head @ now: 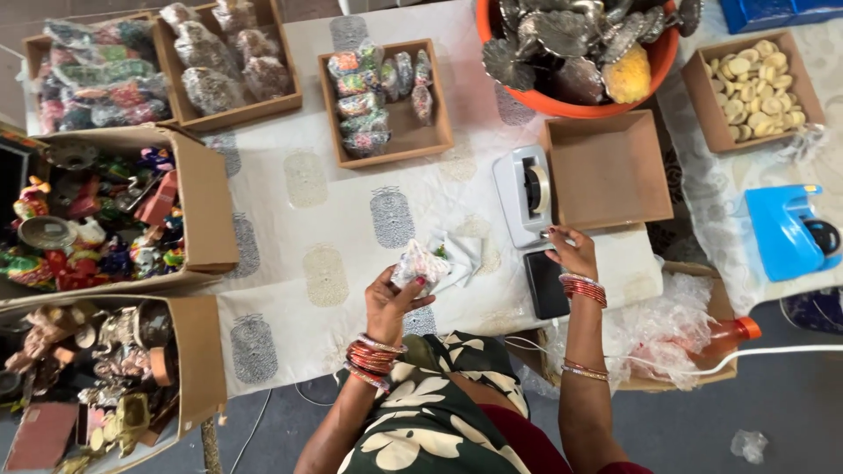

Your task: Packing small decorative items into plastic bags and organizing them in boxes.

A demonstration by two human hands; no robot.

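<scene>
Small wrapped packet (418,263), clear film over a pale patterned item, held above the middle of the bench (351,211); the left hand (391,303) grips it from below, fingers closed around its lower edge. Just beside the packet, loose white wrapping (461,254) lies on the patterned cloth. The right hand (572,252) reaches to the near end of a white tape dispenser (524,195), fingers (555,235) curled and pressed together at its front edge; whether they pinch tape cannot be told. Under that hand lies a flat black device (544,285). Beyond the dispenser: an empty cardboard tray (608,169), an orange tub of metal leaf-shaped dishes (575,53), and a tray of pale round pieces (757,88). A tray of wrapped packets (386,101) sits at centre top. Open cartons of colourful figurines (105,219) stand at left. A blue dispenser (790,233) lies at right.
</scene>
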